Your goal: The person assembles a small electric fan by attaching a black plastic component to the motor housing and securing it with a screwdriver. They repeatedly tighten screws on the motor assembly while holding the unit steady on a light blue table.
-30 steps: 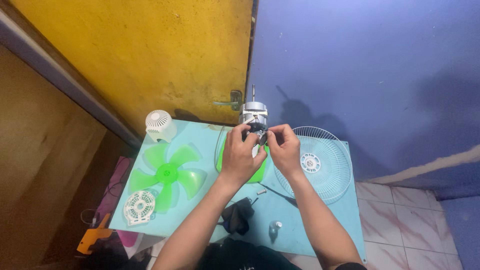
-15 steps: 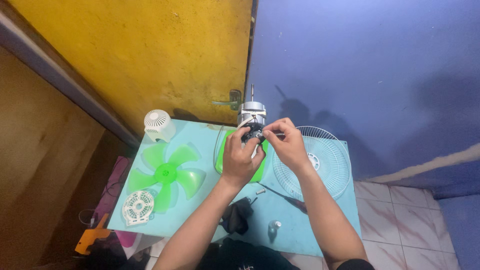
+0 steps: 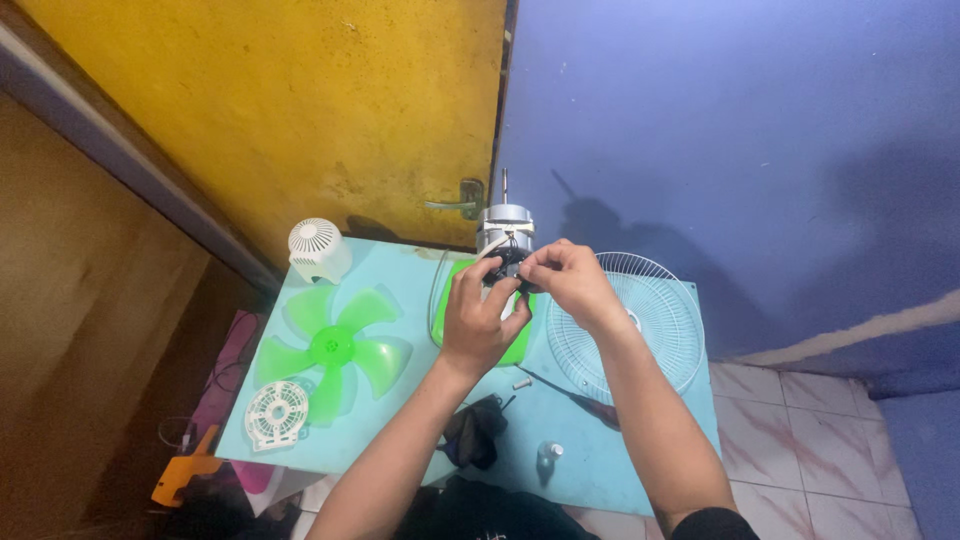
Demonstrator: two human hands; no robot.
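Hands at fan motor (image 3: 504,232), left hand (image 3: 480,320) grip pinched on it, right hand (image 3: 568,282) grip clamped beside.

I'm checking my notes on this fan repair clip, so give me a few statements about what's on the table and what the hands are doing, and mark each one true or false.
1. Both hands, the left hand and the right hand, are on the fan motor. True.
2. The green fan blade is mounted on the motor shaft. False: it lies flat on the light blue table, left of the hands.
3. The white wire fan guard lies on the table to the right of the hands. True.
4. The round white vented cover sits on top of the fan guard. False: it stands at the table's far left corner, beyond the blade.
5. A small bottle stands near the table's near edge. True.
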